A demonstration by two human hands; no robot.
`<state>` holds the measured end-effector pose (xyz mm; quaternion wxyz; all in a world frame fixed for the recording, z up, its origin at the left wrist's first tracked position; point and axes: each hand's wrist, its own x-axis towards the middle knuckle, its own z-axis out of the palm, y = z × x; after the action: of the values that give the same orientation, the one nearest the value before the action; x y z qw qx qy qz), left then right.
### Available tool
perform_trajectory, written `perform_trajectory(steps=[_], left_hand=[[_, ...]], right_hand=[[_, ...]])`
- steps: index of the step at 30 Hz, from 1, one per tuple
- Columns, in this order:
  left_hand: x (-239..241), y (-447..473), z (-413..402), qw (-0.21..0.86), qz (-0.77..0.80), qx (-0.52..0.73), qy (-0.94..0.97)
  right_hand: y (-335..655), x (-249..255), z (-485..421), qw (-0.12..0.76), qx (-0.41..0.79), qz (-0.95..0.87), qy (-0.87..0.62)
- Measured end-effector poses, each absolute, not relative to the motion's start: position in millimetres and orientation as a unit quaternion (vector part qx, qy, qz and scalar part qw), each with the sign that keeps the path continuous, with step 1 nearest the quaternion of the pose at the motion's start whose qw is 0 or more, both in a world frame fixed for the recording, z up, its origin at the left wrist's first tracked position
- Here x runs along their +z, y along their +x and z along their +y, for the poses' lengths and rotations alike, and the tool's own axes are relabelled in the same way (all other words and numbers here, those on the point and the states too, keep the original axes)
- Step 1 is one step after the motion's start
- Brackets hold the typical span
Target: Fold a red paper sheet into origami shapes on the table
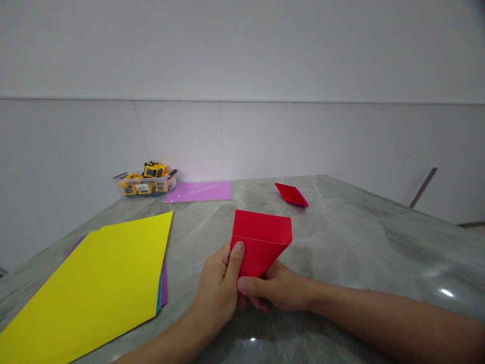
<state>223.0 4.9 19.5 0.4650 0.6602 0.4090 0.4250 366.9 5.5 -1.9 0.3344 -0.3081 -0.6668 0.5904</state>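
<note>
A folded red paper point(262, 241) stands up off the grey marble table point(352, 237) near the front middle. My left hand point(219, 289) is closed on its lower left edge, thumb pressed flat on the front. My right hand point(278, 287) pinches the paper's bottom from the right, thumb pointing left beneath it. Both hands meet at the paper's narrow lower end.
A stack of coloured sheets with yellow on top point(94, 283) lies at the left. A pink sheet point(199, 191) and a clear box of yellow toy trucks point(146, 182) sit at the back by the wall. A small folded red paper piece point(291, 194) lies beyond the hands.
</note>
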Motion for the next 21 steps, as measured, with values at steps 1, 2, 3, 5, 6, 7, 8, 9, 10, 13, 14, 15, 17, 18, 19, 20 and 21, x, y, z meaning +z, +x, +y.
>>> perform_trajectory(steps=[1, 2, 3, 5, 6, 7, 8, 9, 10, 13, 14, 15, 17, 18, 19, 20, 21], left_hand=[[18.8, 223.2, 4.9, 0.466, 0.412, 0.424, 0.658], [18.4, 223.3, 4.9, 0.468, 0.415, 0.424, 0.655], [18.1, 223.4, 4.8, 0.471, 0.416, 0.423, 0.653], [18.5, 224.0, 4.5, 0.475, 0.417, 0.420, 0.651], [18.8, 224.3, 4.3, 0.474, 0.418, 0.419, 0.652], [19.2, 224.7, 4.3, 0.473, 0.417, 0.417, 0.654], [19.4, 225.1, 4.3, 0.471, 0.417, 0.415, 0.657], [19.5, 225.4, 4.4, 0.470, 0.417, 0.411, 0.660], [19.3, 225.7, 4.7, 0.471, 0.417, 0.408, 0.662], [18.5, 226.0, 5.8, 0.470, 0.418, 0.403, 0.665], [18.4, 226.0, 6.1, 0.464, 0.418, 0.404, 0.668], [18.5, 225.9, 6.3, 0.457, 0.419, 0.407, 0.671], [18.9, 225.6, 6.5, 0.444, 0.423, 0.410, 0.675], [19.2, 225.2, 6.5, 0.440, 0.424, 0.412, 0.676], [19.4, 224.5, 6.7, 0.441, 0.424, 0.412, 0.675], [19.5, 223.6, 7.2, 0.446, 0.421, 0.411, 0.675], [19.4, 222.3, 7.8, 0.458, 0.413, 0.406, 0.675]], right_hand=[[367.2, -2.4, 5.5, 0.330, 0.596, -0.665, -0.307], [367.4, -3.0, 5.6, 0.328, 0.599, -0.664, -0.304], [367.5, -3.6, 5.7, 0.327, 0.602, -0.664, -0.301], [367.8, -4.4, 6.1, 0.325, 0.607, -0.663, -0.294], [368.1, -4.4, 6.3, 0.324, 0.608, -0.663, -0.293], [368.5, -4.2, 6.3, 0.323, 0.607, -0.665, -0.293], [369.0, -3.7, 6.3, 0.321, 0.605, -0.667, -0.292], [369.5, -3.0, 6.2, 0.320, 0.604, -0.669, -0.291], [369.9, -2.2, 6.0, 0.319, 0.603, -0.671, -0.290], [370.8, -0.2, 5.6, 0.322, 0.603, -0.671, -0.288], [370.8, 0.1, 5.6, 0.323, 0.602, -0.670, -0.290], [370.8, 0.1, 5.6, 0.323, 0.600, -0.671, -0.292], [370.6, -0.1, 5.7, 0.323, 0.595, -0.673, -0.297], [370.4, -0.1, 5.6, 0.322, 0.593, -0.674, -0.300], [370.2, -0.1, 5.5, 0.320, 0.593, -0.674, -0.302], [370.0, 0.0, 5.2, 0.319, 0.593, -0.674, -0.305], [369.8, 0.2, 4.9, 0.317, 0.593, -0.673, -0.308]])
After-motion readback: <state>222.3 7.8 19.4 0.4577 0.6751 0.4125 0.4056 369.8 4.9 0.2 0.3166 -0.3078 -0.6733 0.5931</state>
